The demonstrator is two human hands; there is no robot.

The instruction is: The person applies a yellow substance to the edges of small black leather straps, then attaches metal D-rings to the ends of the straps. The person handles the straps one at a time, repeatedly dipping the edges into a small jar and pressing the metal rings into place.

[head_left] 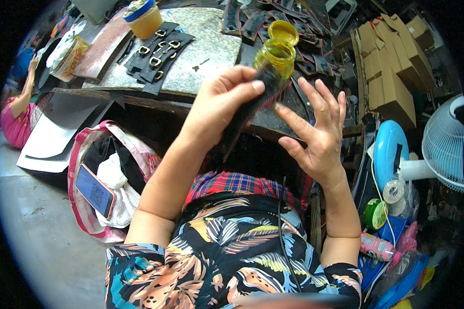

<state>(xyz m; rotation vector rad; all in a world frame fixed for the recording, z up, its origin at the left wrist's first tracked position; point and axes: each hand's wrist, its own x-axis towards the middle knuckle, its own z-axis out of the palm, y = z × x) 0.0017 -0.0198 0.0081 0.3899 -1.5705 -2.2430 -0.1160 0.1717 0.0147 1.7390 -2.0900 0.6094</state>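
Between its thumb and fingers, my left hand (222, 103) grips a black strap (265, 92) with red stitching along one edge. The strap tilts downward, and its lower part merges with the dark behind it. To the right of it, my right hand (317, 131) is open with fingers spread; its index fingertip is close to the stitched edge, and I cannot tell if they touch. A yellowish smear shows on its fingers. Just beyond the strap stands an uncovered yellow jar (279, 54), partly hidden, with a yellow round lid (283, 32) behind it.
Black straps with gold buckles (157, 57) lie on a pale slab (211, 59), near a blue-rimmed tub (142, 21). More stitched straps (252, 21) are heaped behind. Cardboard boxes (389, 90) and a fan (443, 144) stand right; a bag (73, 180) holding a phone (95, 190) sits left.
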